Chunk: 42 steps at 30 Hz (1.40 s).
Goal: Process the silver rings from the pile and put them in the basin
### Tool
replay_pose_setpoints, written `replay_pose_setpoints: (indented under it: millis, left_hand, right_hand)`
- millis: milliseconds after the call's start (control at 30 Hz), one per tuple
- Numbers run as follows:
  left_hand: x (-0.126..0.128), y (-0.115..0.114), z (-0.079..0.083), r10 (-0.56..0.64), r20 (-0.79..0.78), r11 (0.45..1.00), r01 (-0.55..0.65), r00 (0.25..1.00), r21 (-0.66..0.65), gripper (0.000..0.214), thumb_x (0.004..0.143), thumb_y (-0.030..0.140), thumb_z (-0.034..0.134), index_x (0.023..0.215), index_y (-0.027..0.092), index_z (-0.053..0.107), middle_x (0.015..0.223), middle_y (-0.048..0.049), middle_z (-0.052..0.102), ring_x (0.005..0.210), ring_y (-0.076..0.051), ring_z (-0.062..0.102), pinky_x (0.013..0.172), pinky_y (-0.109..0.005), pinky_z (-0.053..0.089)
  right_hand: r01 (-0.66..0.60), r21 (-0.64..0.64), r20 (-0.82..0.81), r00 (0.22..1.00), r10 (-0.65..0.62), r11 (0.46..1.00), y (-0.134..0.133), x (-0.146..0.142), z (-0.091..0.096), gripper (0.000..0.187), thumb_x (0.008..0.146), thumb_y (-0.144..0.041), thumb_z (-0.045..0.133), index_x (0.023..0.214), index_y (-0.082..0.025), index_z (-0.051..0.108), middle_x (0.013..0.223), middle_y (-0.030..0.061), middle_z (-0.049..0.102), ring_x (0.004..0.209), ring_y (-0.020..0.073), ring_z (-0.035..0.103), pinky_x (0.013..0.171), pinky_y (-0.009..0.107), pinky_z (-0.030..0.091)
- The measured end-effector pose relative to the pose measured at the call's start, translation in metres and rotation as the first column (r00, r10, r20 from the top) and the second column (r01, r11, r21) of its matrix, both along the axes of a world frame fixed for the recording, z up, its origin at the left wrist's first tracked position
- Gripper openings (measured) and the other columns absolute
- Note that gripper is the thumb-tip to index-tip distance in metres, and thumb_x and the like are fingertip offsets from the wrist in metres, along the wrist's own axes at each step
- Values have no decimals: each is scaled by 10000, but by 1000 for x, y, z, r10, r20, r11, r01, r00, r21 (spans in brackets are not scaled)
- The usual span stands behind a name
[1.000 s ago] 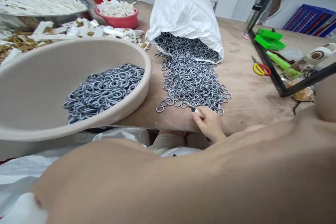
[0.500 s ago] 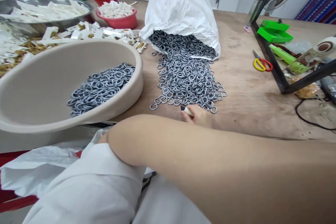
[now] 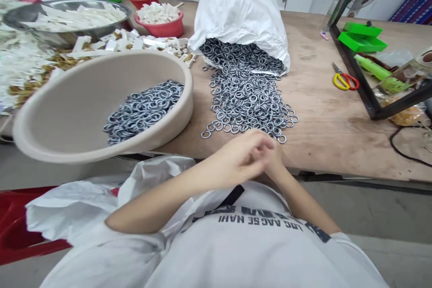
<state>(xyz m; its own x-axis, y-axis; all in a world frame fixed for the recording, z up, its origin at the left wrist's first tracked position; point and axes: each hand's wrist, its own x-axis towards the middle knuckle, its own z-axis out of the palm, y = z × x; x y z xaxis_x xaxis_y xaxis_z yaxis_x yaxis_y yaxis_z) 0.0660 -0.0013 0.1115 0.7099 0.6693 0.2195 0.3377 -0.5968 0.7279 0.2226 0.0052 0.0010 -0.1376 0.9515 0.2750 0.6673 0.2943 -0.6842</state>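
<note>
My left hand (image 3: 251, 155) reaches in from the left at the table's front edge. Its fingers are curled and meet my right hand (image 3: 274, 155); what they close on is hidden. Most of my right hand, fingers included, is covered by the left. Just beyond both hands, a heap of grey metal-looking rings (image 3: 249, 99) spills out of a white sack (image 3: 243, 13) lying on its side. To the left, a large beige tub (image 3: 60, 103) holds more of these rings (image 3: 145, 110) at its right end.
White plastic pieces (image 3: 111, 45) lie behind the tub, with a steel bowl (image 3: 64, 33) and a red bowl (image 3: 160, 30) of white parts. On the right are scissors (image 3: 346, 82), green trays (image 3: 362, 41), a black metal frame (image 3: 374, 110) and a cable (image 3: 401, 155).
My left arm has swung down out of the near view, and the left hand now meets the right. The small white, black-ended piece in one hand is no longer visible. The view has shifted slightly.
</note>
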Motion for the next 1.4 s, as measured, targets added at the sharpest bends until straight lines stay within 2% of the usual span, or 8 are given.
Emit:
replay_pose_setpoints:
  millis: [133,333,500,633,700,833,1167,1400]
  left_hand:
    - [-69,17,-71,565,-197,801,-476,801,364,324,978,198,478,1259,133,625,1337,-166,612,1257,-294,564,1116,-484,438]
    - [-116,29,-128,636,-321,759,-496,701,421,400,989,169,440,1340,131,628,1347,-167,633,1219,-306,577,1055,-464,479]
    - [-121,32,-123,587,-124,784,-523,800,334,301,982,221,515,1218,166,693,1173,-125,703,1099,-272,618,998,-436,493]
    - [-99,25,-111,546,221,831,-557,808,-16,282,991,318,542,1202,189,678,1189,-108,706,1122,-228,634,1028,-398,484]
    - [-81,21,-108,546,372,830,-424,751,-362,309,976,386,575,1198,188,660,1140,-97,713,1018,-187,668,929,-338,536]
    - [-51,17,-109,581,495,640,13,646,-768,369,871,483,710,1054,178,614,938,-32,702,777,-112,666,708,-233,567]
    - [-37,17,-110,500,519,638,110,693,-762,307,837,392,771,968,151,636,838,-23,709,733,-101,678,700,-216,555]
    - [-38,24,-112,459,485,647,94,744,-757,344,860,449,731,984,169,573,906,-41,709,739,-113,684,684,-224,547]
  right_hand:
    - [82,41,-62,995,-80,996,-1,-3,-2,293,993,-439,516,1033,-218,704,966,60,736,880,214,667,759,301,443]
    - [133,75,-31,991,-131,988,0,-7,-6,282,969,-455,555,992,-224,714,904,55,734,816,217,657,723,308,434]
    - [170,97,-26,985,-168,981,1,-7,-8,286,956,-456,577,1006,-214,722,904,56,739,795,218,651,720,321,443]
    - [183,48,-181,968,-172,982,1,-10,-7,272,951,-456,593,1003,-219,715,858,33,715,771,198,633,724,320,458]
    - [145,20,-313,941,-132,989,1,-15,-4,263,955,-445,596,1047,-224,704,909,33,717,809,192,639,762,324,477]
    - [-31,15,-432,901,35,999,1,-27,3,269,888,-396,709,1105,-238,695,1027,35,722,902,192,652,829,335,496]
    - [11,-144,-654,750,-103,990,5,-38,2,233,898,-438,696,830,-216,683,780,-6,681,714,139,599,694,277,494]
    - [-1,-167,-536,839,-90,986,7,-21,1,318,909,-497,654,1063,-221,692,956,37,721,807,174,655,735,317,542]
